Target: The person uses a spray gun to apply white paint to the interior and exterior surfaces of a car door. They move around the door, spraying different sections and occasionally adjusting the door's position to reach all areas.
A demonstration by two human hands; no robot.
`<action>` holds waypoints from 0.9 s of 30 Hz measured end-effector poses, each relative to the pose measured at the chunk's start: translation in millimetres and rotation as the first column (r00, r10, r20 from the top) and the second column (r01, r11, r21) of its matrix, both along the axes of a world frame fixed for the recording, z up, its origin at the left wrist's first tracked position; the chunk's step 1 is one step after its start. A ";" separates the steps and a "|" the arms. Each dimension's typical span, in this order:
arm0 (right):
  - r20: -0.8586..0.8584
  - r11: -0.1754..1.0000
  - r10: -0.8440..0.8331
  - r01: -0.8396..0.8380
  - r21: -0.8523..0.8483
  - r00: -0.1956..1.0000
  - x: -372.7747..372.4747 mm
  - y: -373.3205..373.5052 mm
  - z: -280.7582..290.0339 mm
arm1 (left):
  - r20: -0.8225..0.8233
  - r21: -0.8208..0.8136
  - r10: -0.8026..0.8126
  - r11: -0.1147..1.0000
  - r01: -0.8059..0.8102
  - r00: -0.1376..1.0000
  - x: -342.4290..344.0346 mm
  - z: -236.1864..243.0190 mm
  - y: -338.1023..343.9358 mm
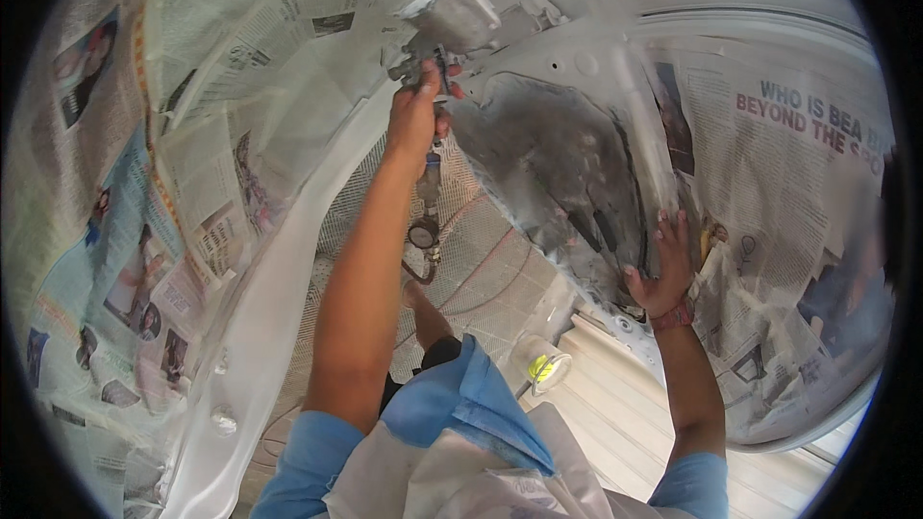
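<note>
My left hand (413, 120) is raised and wrapped round the handle of a spray gun (450, 14), whose grey cup is coated with paint. Below the grip hang a pressure gauge (423, 233) and an air hose (423, 274). My right hand (665, 269) rests with fingers stretched out against the pale edge of an opened car door (642, 101). Beside that hand, the inner panel (548, 144) is dark and unevenly coated with paint. A patterned band circles my right wrist.
Newspaper sheets (207, 183) mask the left side, and more newspaper (760, 192) covers the door at right. A pale car-body edge (288, 274) runs down the left. A white tub (540, 363) and a thin reddish hose (476, 274) are on the floor below.
</note>
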State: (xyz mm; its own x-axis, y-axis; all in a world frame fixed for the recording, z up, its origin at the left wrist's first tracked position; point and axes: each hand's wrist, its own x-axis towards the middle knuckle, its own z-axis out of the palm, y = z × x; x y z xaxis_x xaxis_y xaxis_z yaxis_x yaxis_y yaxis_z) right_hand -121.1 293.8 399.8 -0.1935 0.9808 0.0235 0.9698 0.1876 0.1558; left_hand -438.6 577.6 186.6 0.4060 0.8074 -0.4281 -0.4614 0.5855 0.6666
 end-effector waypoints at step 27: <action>0.012 1.000 0.026 -0.027 0.016 1.000 17.8 -18.5 1.9 | -0.320 -0.278 0.088 0.943 -0.183 0.943 66.3 -284.1 4.0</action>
State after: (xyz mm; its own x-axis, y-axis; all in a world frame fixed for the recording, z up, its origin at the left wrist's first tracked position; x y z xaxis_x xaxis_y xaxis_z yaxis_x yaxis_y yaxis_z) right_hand -103.3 275.2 401.6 -0.2198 0.9749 0.0369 0.9626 0.2105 0.1706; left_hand -372.3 581.6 -97.5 0.1166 0.6597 -0.7424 -0.3573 0.7253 0.5884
